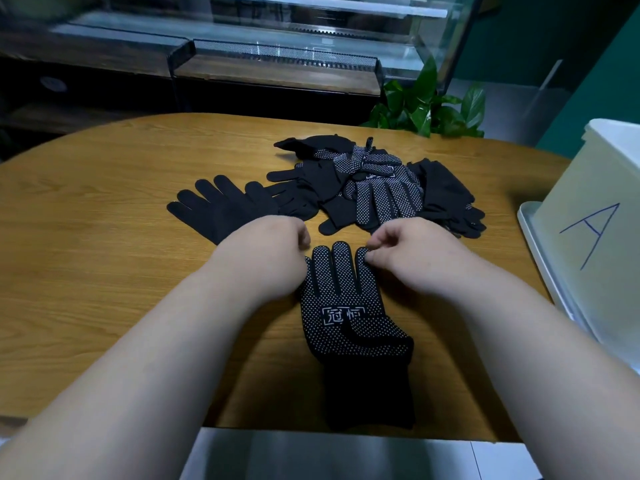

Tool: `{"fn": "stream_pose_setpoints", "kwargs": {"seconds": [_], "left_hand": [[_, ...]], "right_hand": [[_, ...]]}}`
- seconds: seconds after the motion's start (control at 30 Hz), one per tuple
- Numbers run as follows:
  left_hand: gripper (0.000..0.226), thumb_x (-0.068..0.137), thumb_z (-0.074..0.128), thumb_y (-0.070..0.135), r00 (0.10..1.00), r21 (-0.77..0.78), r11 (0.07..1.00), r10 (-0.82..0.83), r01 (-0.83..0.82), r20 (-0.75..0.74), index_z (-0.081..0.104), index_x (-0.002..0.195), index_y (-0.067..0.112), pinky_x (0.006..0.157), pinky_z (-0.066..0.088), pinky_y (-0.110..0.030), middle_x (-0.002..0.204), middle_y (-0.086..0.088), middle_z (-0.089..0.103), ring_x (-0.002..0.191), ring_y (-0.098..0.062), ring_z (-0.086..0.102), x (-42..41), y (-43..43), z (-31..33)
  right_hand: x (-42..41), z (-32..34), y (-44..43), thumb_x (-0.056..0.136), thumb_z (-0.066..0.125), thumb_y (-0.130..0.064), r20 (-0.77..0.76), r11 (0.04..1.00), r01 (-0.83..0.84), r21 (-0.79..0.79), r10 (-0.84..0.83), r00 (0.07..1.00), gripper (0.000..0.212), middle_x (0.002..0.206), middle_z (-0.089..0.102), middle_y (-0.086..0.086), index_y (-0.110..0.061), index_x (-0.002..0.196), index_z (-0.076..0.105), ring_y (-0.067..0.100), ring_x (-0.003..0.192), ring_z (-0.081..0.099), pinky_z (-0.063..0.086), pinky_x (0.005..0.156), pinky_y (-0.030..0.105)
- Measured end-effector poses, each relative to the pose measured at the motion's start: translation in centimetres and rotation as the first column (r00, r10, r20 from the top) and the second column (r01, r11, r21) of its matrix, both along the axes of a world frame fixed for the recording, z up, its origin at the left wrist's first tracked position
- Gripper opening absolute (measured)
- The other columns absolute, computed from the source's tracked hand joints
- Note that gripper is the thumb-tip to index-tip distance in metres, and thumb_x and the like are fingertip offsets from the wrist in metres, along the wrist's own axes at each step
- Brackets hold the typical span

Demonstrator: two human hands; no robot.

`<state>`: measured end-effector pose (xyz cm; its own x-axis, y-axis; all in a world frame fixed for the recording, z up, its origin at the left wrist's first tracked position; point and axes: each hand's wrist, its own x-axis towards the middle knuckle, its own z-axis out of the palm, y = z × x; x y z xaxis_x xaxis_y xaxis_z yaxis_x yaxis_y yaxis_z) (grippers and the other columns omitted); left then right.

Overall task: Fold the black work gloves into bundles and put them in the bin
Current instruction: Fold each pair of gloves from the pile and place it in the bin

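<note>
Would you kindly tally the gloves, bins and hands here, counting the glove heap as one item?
lone dotted glove: 1
glove heap: 1 (gloves inside too overlapped to count)
white bin: 1
left hand and right hand: 2
Total: 5

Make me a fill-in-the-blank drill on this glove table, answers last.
The white bin on the right bears a blue letter ___.
The right hand pinches a fingertip of the near glove, whose dotted side faces ___.
Past the pile of gloves, beyond the table, stands a leafy green ___.
Missing words: A; up; plant.
</note>
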<state>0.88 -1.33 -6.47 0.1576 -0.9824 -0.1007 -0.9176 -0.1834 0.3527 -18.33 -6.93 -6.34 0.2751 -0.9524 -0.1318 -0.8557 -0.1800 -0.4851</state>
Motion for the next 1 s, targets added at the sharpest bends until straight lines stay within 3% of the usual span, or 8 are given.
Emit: {"fn": "stream_pose_setpoints", "kwargs": {"seconds": [0.1, 0.27, 0.37, 0.63, 0.7, 0.73, 0.83, 1.0], "left_hand": [[0.018, 0.094, 0.053, 0.015, 0.999, 0.071, 0.997, -0.022, 0.025, -0.043, 0.069, 0.102, 0.021, 0.081, 0.052, -0.030, 0.103, 0.000, 0.067, 0.092, -0.019, 0.061, 0.0, -1.5, 0.9], [0.021, 0.092, 0.053, 0.011, 0.994, 0.241, 0.966, -0.100, 0.089, 0.034, 0.068, 0.107, 0.011, 0.062, 0.058, -0.032, 0.084, -0.016, 0.073, 0.063, -0.024, 0.066, -0.5, -3.6, 2.0], [0.022, 0.091, 0.054, 0.015, 0.995, 0.321, 0.943, -0.102, 0.090, 0.018, 0.067, 0.108, 0.011, 0.070, 0.063, -0.038, 0.081, -0.015, 0.075, 0.058, -0.025, 0.073, -0.6, -4.4, 1.8], [0.018, 0.097, 0.050, 0.012, 0.993, 0.376, 0.924, -0.020, 0.063, -0.116, 0.060, 0.105, 0.000, 0.074, 0.062, -0.049, 0.095, -0.025, 0.066, 0.076, -0.040, 0.073, -1.5, -4.7, 2.4], [0.015, 0.100, 0.047, 0.008, 0.991, 0.402, 0.913, -0.012, 0.066, -0.135, 0.057, 0.094, -0.002, 0.072, 0.060, -0.045, 0.086, -0.022, 0.059, 0.074, -0.039, 0.068, -2.0, -4.7, 2.7], [0.019, 0.100, 0.046, 0.006, 0.990, 0.397, 0.916, 0.002, 0.056, -0.143, 0.053, 0.084, 0.001, 0.063, 0.055, -0.040, 0.078, -0.019, 0.052, 0.065, -0.035, 0.060, -2.1, -4.9, 2.8], [0.029, 0.097, 0.046, 0.005, 0.981, 0.406, 0.913, 0.054, 0.027, -0.186, 0.044, 0.068, 0.008, 0.052, 0.031, -0.028, 0.062, -0.011, 0.040, 0.052, -0.020, 0.036, -2.0, -5.3, 2.9], [0.014, 0.094, 0.055, 0.017, 0.970, 0.354, 0.935, 0.052, 0.037, -0.238, 0.055, 0.082, 0.010, 0.055, 0.042, -0.027, 0.073, -0.007, 0.052, 0.063, -0.021, 0.049, -1.6, -4.8, 2.3]], "right_hand": [[1.3, 0.6, -1.4, 0.085, 0.073, -0.030, -0.118, 0.996, -0.081, 0.039, 0.086, 0.989, 0.008, 0.089, 0.071, -0.009, -0.025, 0.091, 0.071, 0.015, 0.085, 0.066, 0.056, 0.079, 0.031], [2.6, 1.7, -2.7, 0.088, 0.069, -0.018, -0.219, 0.974, -0.159, 0.162, 0.193, 0.956, 0.005, 0.080, 0.075, 0.009, -0.019, 0.085, 0.072, 0.033, 0.067, 0.074, 0.063, 0.060, 0.042], [3.1, 1.8, -3.0, 0.087, 0.065, -0.014, -0.278, 0.965, -0.210, 0.158, 0.248, 0.928, 0.006, 0.079, 0.075, 0.014, -0.016, 0.088, 0.070, 0.035, 0.065, 0.073, 0.062, 0.058, 0.041], [4.0, 1.9, -2.7, 0.083, 0.055, -0.011, -0.261, 0.960, -0.241, 0.139, 0.271, 0.927, 0.024, 0.086, 0.074, 0.016, -0.013, 0.104, 0.067, 0.032, 0.067, 0.072, 0.056, 0.049, 0.033], [4.1, 1.9, -2.8, 0.082, 0.056, -0.012, -0.231, 0.956, -0.236, 0.175, 0.273, 0.934, 0.023, 0.089, 0.074, 0.015, -0.017, 0.102, 0.065, 0.031, 0.068, 0.071, 0.056, 0.047, 0.032], [4.2, 1.9, -2.9, 0.082, 0.058, -0.012, -0.216, 0.952, -0.235, 0.198, 0.276, 0.937, 0.021, 0.090, 0.073, 0.015, -0.018, 0.101, 0.064, 0.030, 0.067, 0.069, 0.055, 0.047, 0.030], [4.4, 1.7, -3.4, 0.084, 0.063, -0.015, -0.183, 0.940, -0.224, 0.258, 0.276, 0.944, 0.015, 0.090, 0.073, 0.017, -0.014, 0.099, 0.063, 0.027, 0.063, 0.063, 0.050, 0.046, 0.027], [4.6, 1.4, -3.7, 0.085, 0.069, -0.024, -0.182, 0.937, -0.230, 0.264, 0.282, 0.942, 0.019, 0.075, 0.067, 0.010, -0.011, 0.097, 0.064, 0.023, 0.058, 0.062, 0.051, 0.047, 0.027]]}}
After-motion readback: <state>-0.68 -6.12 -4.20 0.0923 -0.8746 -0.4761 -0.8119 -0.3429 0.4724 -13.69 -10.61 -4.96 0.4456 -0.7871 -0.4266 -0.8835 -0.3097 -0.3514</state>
